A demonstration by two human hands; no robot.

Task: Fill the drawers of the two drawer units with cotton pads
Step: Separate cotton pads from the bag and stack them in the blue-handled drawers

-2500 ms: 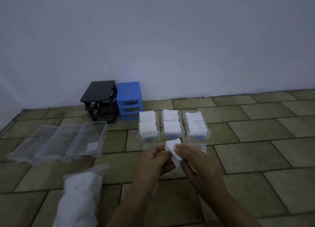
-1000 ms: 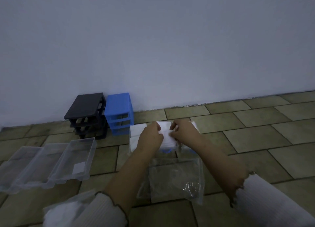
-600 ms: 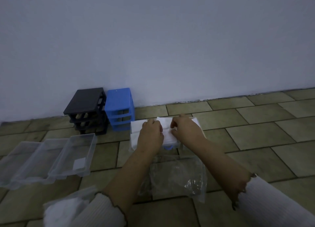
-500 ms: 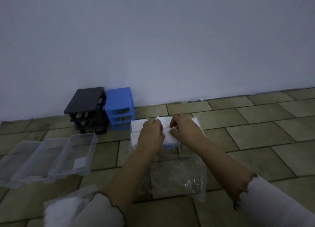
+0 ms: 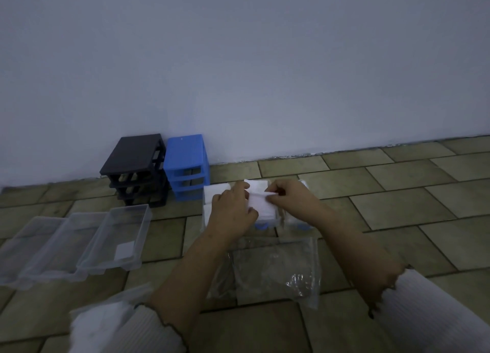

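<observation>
A: Where are your hands?

B: Your left hand [image 5: 233,209] and your right hand [image 5: 290,197] are both out in front of you, low over the row of filled drawers [image 5: 265,221] on the tiled floor [image 5: 397,206]. They meet over the middle drawer.

A: What are they holding?

B: Your right hand pinches the near edge of a small stack of cotton pads [image 5: 261,205] between thumb and fingertips. Your left hand is curled, knuckles up, pressing on the left side of that same stack. I cannot tell how firmly it grips, because the back of the hand hides the fingers.

A: Where are the rest of the pads?

B: More white pads [image 5: 216,190] show in the drawer to the left of your left hand. A bulging white bag [image 5: 103,323] sits by your left sleeve at the bottom edge. One single pad [image 5: 124,250] lies in the nearest of the three clear drawers [image 5: 87,242] on your left; the other two look bare.

A: And the units?

B: The black unit [image 5: 136,169] and the blue unit [image 5: 185,167] stand side by side, touching, against the wall [image 5: 238,60], with their slots open. A flat clear plastic bag [image 5: 275,267] lies on the floor between your forearms.
</observation>
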